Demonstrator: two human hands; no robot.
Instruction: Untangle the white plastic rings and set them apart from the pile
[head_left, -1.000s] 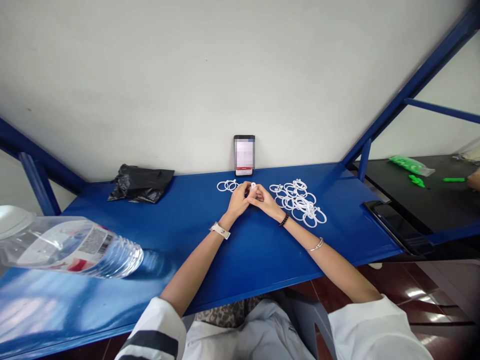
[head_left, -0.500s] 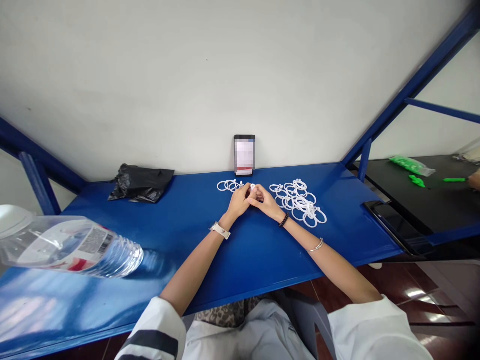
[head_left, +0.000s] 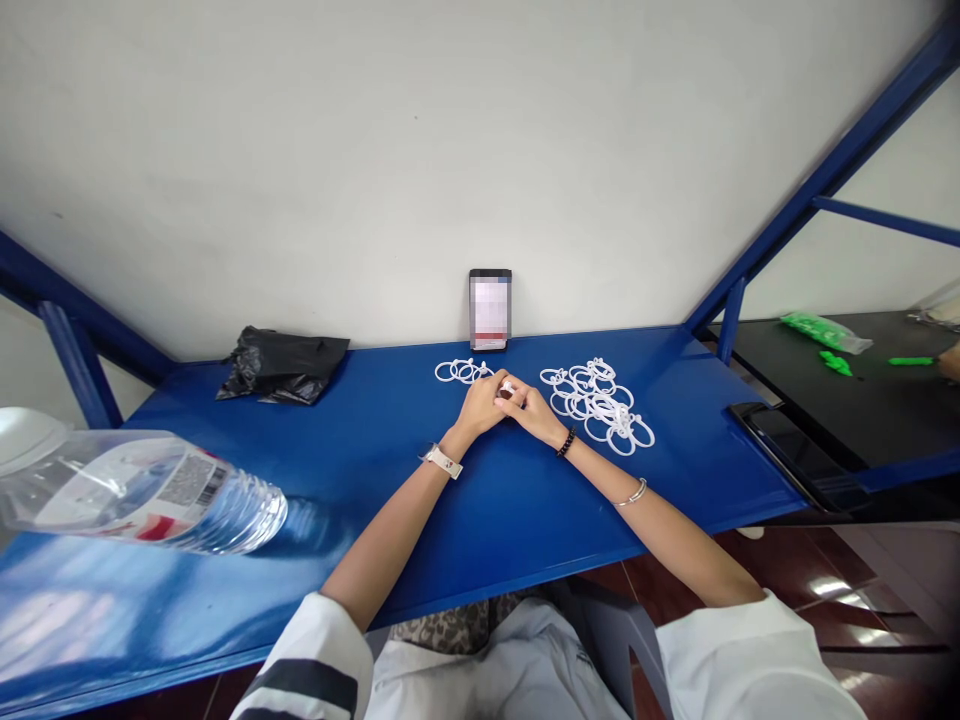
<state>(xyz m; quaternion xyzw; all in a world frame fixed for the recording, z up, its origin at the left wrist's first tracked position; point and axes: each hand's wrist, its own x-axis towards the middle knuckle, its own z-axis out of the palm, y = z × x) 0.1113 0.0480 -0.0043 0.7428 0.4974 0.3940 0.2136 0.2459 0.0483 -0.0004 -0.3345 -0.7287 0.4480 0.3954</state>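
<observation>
My left hand [head_left: 480, 402] and my right hand [head_left: 535, 412] meet over the middle of the table, fingers closed together around a white plastic curtain ring [head_left: 507, 387]. Only a small white part of that ring shows between the fingers; the remainder is hidden. Just beyond my left hand lies a small group of white rings [head_left: 454, 371], each with a little eyelet. To the right of my right hand spreads a larger, overlapping pile of similar white rings [head_left: 600, 405].
A phone [head_left: 490, 312] leans upright against the wall. On the blue table [head_left: 420, 520] are a black plastic bag [head_left: 289, 365] at back left and a large clear bottle [head_left: 150, 490] at front left. At right, a black table [head_left: 847, 400] holds green pieces [head_left: 834, 362] and a bag of green items [head_left: 821, 331].
My fingers have shifted around the small white part, which now sits slightly lower between them. Both arms and the two groups of rings stay where they were.
</observation>
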